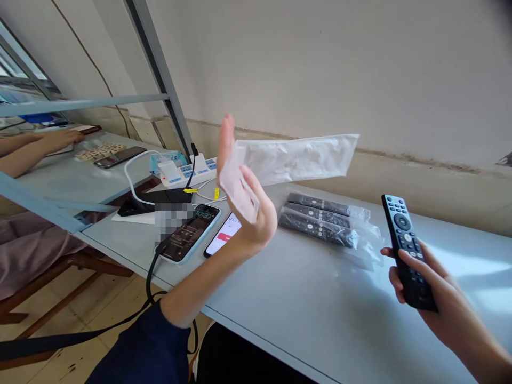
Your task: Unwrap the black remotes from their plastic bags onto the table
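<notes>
My right hand [436, 282] is wrapped round a black remote control [408, 234], its thumb lying over the lower buttons and its top end pointing up and away. A clear plastic bag [300, 157], long and flat, hangs in the air from my left hand [256, 208]. The fingers of that hand point upward, with the thumb against the plastic, and part of the bag lies across the palm. Between my hands, several remote controls in clear plastic bags [320, 218] lie side by side on the grey table [272, 304].
Left of my forearm lie a phone [188, 234] with a cable and a second phone [224, 234] showing a timer. Behind them are a white power strip [188, 173] and a black box [172, 196]. Beyond a metal frame [160, 69], another person's arm [40, 144] rests on a table.
</notes>
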Demonstrator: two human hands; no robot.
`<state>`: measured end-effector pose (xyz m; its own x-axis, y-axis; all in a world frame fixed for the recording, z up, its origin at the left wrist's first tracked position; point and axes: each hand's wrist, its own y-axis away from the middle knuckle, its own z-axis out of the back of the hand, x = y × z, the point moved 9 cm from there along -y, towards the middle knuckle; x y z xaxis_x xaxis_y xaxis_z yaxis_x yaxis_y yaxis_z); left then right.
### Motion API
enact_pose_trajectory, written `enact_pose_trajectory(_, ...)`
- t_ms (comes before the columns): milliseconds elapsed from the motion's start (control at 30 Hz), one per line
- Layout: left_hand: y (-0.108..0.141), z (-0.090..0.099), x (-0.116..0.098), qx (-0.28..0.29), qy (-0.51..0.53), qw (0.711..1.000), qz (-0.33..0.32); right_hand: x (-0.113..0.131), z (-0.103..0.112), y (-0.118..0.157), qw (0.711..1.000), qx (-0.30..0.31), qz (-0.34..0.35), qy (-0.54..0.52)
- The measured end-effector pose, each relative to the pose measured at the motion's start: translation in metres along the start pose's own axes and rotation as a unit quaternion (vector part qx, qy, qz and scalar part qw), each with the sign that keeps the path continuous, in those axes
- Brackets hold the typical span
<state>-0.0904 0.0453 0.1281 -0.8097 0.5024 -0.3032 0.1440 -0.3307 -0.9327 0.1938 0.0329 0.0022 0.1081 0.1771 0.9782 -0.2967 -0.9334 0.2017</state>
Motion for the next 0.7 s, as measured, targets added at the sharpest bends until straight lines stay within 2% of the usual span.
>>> enact_pose_trajectory(33, 0.002, 0.010, -0.004, -0.048, -0.028, 0.998, -0.021, 0.001, -0.002, 0.000, 1.000, 0.009, 0.003, -0.009)
enact_pose_trajectory(100, 0.015, 0.003, -0.025, -0.016, -0.072, 0.990, -0.122, 0.002, -0.004, 0.000, 0.999, 0.029, 0.016, -0.031)
enact_pose_trajectory(167, 0.031, -0.004, -0.041, -0.005, -0.068, 0.982, -0.176, 0.001, -0.003, -0.002, 0.998, 0.045, 0.031, -0.038)
enact_pose_trajectory(200, 0.043, -0.013, -0.056, 0.024, -0.062, 0.968, -0.243, 0.000, -0.002, -0.003, 0.997, 0.051, 0.043, -0.030)
enact_pose_trajectory(233, 0.060, -0.025, -0.074, 0.065, -0.056, 0.940, -0.330, -0.002, -0.001, -0.004, 0.997, 0.057, 0.059, -0.015)
enact_pose_trajectory(267, 0.075, -0.035, -0.086, 0.103, -0.046, 0.915, -0.389, -0.002, 0.000, -0.006, 0.995, 0.063, 0.081, 0.009)
enact_pose_trajectory(333, 0.101, -0.051, -0.100, 0.173, -0.022, 0.874, -0.453, 0.000, 0.001, -0.007, 0.983, 0.069, 0.155, 0.075)
enact_pose_trajectory(367, 0.108, -0.056, -0.102, 0.197, -0.006, 0.871, -0.450, 0.005, 0.002, -0.006, 0.969, 0.066, 0.209, 0.118)
enact_pose_trajectory(433, 0.118, -0.064, -0.101, 0.234, 0.021, 0.874, -0.426, 0.020, 0.001, 0.004, 0.912, 0.047, 0.343, 0.218)
enact_pose_trajectory(533, 0.123, -0.072, -0.094, 0.280, 0.038, 0.878, -0.385, 0.039, -0.010, 0.033, 0.765, 0.001, 0.529, 0.367)
enact_pose_trajectory(600, 0.120, -0.076, -0.088, 0.311, 0.043, 0.882, -0.351, 0.044, -0.018, 0.049, 0.675, -0.018, 0.601, 0.428)
enact_pose_trajectory(633, 0.118, -0.077, -0.085, 0.323, 0.046, 0.883, -0.336, 0.046, -0.022, 0.056, 0.645, -0.021, 0.622, 0.444)
enact_pose_trajectory(700, 0.113, -0.076, -0.082, 0.335, 0.056, 0.885, -0.317, 0.048, -0.025, 0.064, 0.614, -0.020, 0.646, 0.453)
